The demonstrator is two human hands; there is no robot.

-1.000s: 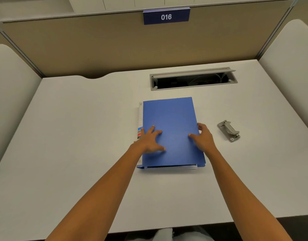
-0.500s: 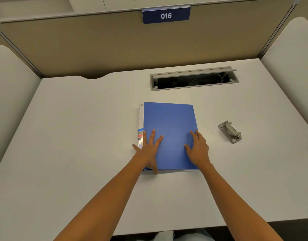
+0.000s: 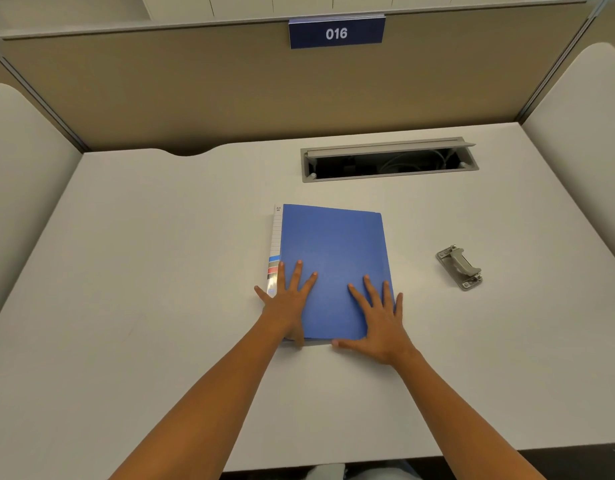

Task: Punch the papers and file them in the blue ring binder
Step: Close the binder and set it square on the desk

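The blue ring binder (image 3: 334, 251) lies closed and flat in the middle of the white desk, its white labelled spine on the left. My left hand (image 3: 288, 299) presses flat on the binder's near left corner with fingers spread. My right hand (image 3: 377, 317) lies flat on the near right corner, fingers spread, thumb along the front edge. A grey metal hole punch (image 3: 459, 267) sits on the desk to the right of the binder, apart from both hands. No loose papers show.
An open cable tray (image 3: 389, 161) is set into the white desk (image 3: 143, 271) behind the binder. Beige partition walls with a "016" sign (image 3: 336, 32) close off the back; padded white side panels stand left and right.
The binder cover has been pressed flat. Both hands slid toward me to the binder's near corners and their fingers spread flat.
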